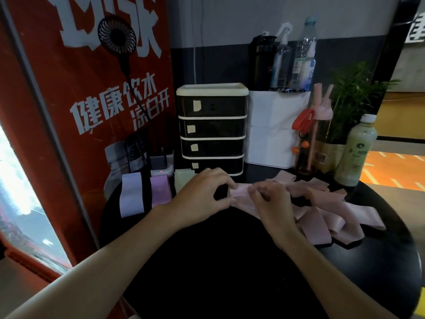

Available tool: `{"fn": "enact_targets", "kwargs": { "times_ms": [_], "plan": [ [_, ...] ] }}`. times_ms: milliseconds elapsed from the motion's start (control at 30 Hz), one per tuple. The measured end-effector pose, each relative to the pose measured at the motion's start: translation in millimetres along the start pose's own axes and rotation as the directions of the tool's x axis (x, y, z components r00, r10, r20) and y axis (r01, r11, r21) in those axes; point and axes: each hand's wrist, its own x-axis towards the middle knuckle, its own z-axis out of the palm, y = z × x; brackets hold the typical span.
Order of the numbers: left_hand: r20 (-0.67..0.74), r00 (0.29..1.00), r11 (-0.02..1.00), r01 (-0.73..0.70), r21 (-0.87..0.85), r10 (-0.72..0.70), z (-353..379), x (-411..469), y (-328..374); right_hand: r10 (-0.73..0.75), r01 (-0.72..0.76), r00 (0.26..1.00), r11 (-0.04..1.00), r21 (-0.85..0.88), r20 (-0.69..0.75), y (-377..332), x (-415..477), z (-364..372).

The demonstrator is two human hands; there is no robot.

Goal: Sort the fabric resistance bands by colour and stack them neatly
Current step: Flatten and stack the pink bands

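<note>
On the round black table (230,261), both hands hold one pale pink band (240,192) at the middle. My left hand (202,196) pinches its left end between thumb and fingers. My right hand (271,203) grips it just to the right with curled fingers. A loose pile of pink bands (322,215) spreads to the right of my hands. At the table's left edge lie a lavender stack (131,196), a purple-pink stack (160,191) and a pale green stack (182,180), side by side.
A black drawer unit (212,130) stands right behind my hands. A white box (273,130), a pink-lidded bottle (315,134), a green drink bottle (356,153) and a potted plant (354,97) line the back right. A red banner (80,111) and power strip (161,169) bound the left.
</note>
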Motion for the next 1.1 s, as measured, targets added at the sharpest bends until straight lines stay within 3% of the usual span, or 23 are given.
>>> {"fn": "enact_targets", "kwargs": {
  "times_ms": [267, 433, 567, 700, 867, 1000, 1100],
  "plan": [
    [-0.220, 0.971, 0.993, -0.109, -0.052, 0.095, -13.3, 11.8, 38.5, 0.058, -0.058, 0.998, 0.972, 0.229, 0.005, -56.7, -3.6, -41.6],
    [-0.256, 0.960, 0.988, -0.137, -0.072, 0.115, -38.5, 14.2, 64.1, -0.013, 0.017, 1.000, 0.955, 0.295, -0.014, -77.1, -5.6, -59.4],
    [-0.283, 0.957, 0.971, -0.118, -0.207, 0.055, -59.0, 12.1, 84.3, -0.104, 0.064, 0.984, 0.964, 0.258, 0.144, -88.1, -11.4, -76.0],
    [-0.330, 0.944, 0.940, -0.100, -0.325, -0.014, -70.5, 13.6, 97.3, -0.143, 0.105, 0.986, 0.932, 0.346, 0.088, -99.9, -18.0, -79.5],
    [-0.266, 0.949, 0.817, -0.017, -0.576, -0.168, -68.3, 10.9, 107.9, -0.113, 0.072, 0.992, 0.883, 0.464, 0.062, -119.0, -15.8, -83.4],
    [-0.318, 0.916, 0.746, -0.031, -0.665, -0.245, -68.2, 9.5, 113.8, -0.171, 0.143, 0.983, 0.938, 0.317, 0.062, -126.8, -9.2, -87.5],
    [-0.275, 0.918, 0.659, -0.020, -0.752, -0.286, -71.8, 9.2, 117.6, -0.184, 0.168, 0.982, 0.953, 0.252, 0.041, -133.9, -2.6, -90.4]
  ]
}}
